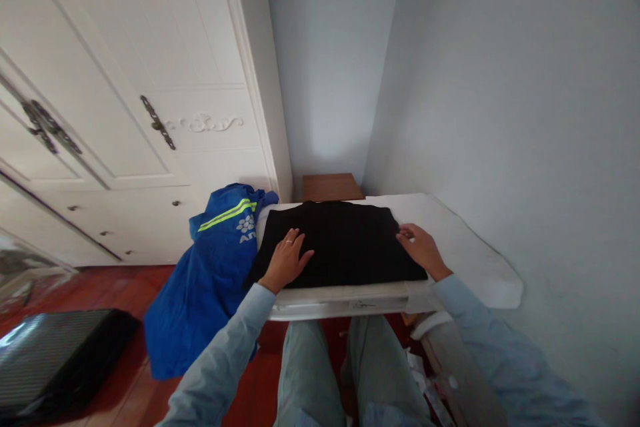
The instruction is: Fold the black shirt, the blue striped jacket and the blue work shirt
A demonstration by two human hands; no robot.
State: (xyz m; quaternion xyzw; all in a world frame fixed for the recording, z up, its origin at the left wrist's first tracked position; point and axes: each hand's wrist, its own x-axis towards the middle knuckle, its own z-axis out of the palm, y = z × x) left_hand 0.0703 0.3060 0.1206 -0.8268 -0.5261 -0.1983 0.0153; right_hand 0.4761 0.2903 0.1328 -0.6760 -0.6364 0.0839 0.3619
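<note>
1. The black cloth (pixel 345 247) lies on the white tabletop (pixel 465 243), under and between the hands.
2. The left hand (pixel 289 259) rests on it, fingers spread, grasping nothing; the right hand (pixel 424 250) touches its edge, and whether it pinches I cannot tell.
3. Left of the left hand are a blue garment (pixel 200 300) and a white wardrobe (pixel 200 47); right of the right hand, a grey wall (pixel 500 93).
4. Things below the right forearm (pixel 500 340) are partly hidden.
5. White letters (pixel 247 237) on the garment, resembling "An", are cut by a fold; the tabletop's front mark (pixel 363 305) is unreadable.

The white table (pixel 467 257) bears black cloth (pixel 345 243) (spread flat).
</note>
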